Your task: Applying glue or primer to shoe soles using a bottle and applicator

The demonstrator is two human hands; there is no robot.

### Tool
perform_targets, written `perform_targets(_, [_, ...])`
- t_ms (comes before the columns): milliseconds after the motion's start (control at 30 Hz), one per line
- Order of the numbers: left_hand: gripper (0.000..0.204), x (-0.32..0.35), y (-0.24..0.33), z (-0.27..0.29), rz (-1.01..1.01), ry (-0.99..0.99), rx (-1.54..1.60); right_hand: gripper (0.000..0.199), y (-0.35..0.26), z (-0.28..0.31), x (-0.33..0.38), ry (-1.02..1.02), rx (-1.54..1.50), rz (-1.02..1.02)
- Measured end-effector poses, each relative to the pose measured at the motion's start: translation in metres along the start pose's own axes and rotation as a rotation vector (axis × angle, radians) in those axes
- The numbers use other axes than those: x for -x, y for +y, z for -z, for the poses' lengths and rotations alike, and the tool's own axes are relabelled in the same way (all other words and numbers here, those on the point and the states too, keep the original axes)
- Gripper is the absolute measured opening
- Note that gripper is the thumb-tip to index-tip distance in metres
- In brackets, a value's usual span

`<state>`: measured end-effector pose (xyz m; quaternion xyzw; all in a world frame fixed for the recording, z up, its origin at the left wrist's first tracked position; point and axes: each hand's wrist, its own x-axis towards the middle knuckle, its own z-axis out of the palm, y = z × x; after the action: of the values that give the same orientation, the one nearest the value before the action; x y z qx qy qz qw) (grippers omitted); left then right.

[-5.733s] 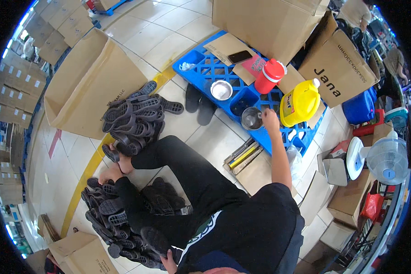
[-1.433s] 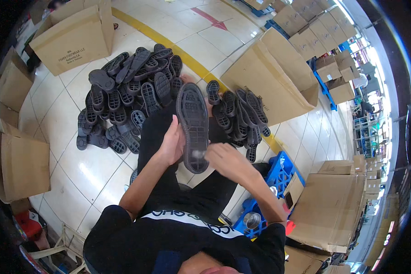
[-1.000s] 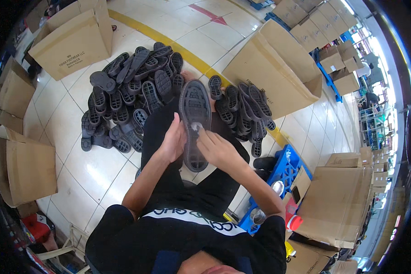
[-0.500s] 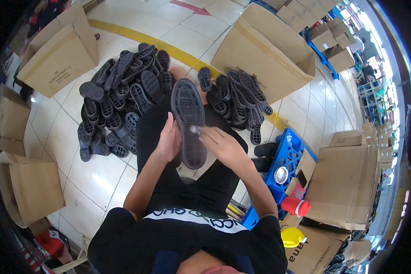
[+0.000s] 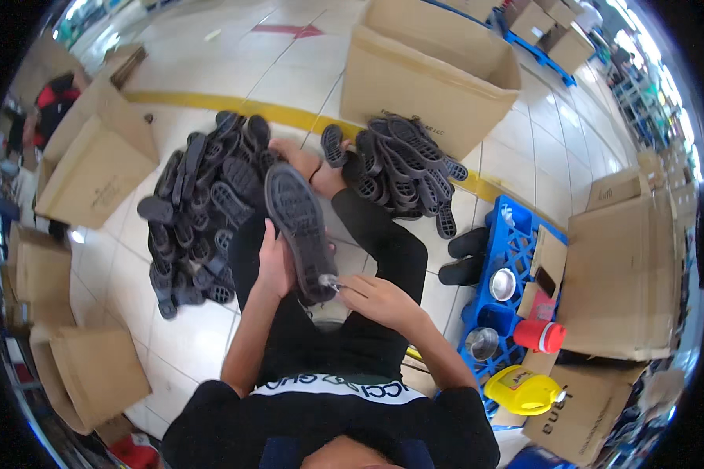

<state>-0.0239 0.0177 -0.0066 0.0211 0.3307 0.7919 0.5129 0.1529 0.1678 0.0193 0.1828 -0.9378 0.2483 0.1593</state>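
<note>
Sole (image 5: 296, 215) — dark, grooved, oblong — held in left fingers (image 5: 269, 242).

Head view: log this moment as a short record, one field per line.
Left hand: grips a dark shoe sole by its edge
Right hand: holds a small whitish thing, kind unclear, at the sole's near end
Left pile: many dark soles
Right pile: fewer soles, beside an open carton
Blue pallet: bears metal bowls, red jug, yellow jug
</note>
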Motion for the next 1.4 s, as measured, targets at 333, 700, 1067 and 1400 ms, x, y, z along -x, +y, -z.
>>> perform_targets(333, [0.08,-0.06,-0.062,0.035,0.138,0.251,-0.097,0.011,0.013,-0.038,0.081,0.46,-0.656,-0.524])
perform_targets(700, [0.073,-0.306,-0.085,-0.058,0.229,0.008,0.111,0.011,0.055,-0.13,0.148,1.567,-1.545,-0.838])
perform_targets(1067, [0.041,-0.235,-0.165,0.145,-0.023,0.367,-0.645,0.014,0.059,-0.13,0.15,1.56,-1.606,-0.852])
perform_targets(1400, [0.045,-0.128,-0.163,0.143,0.073,-0.014,-1.165,0.015,0.067,-0.128,0.143,1.421,-1.421,-0.986])
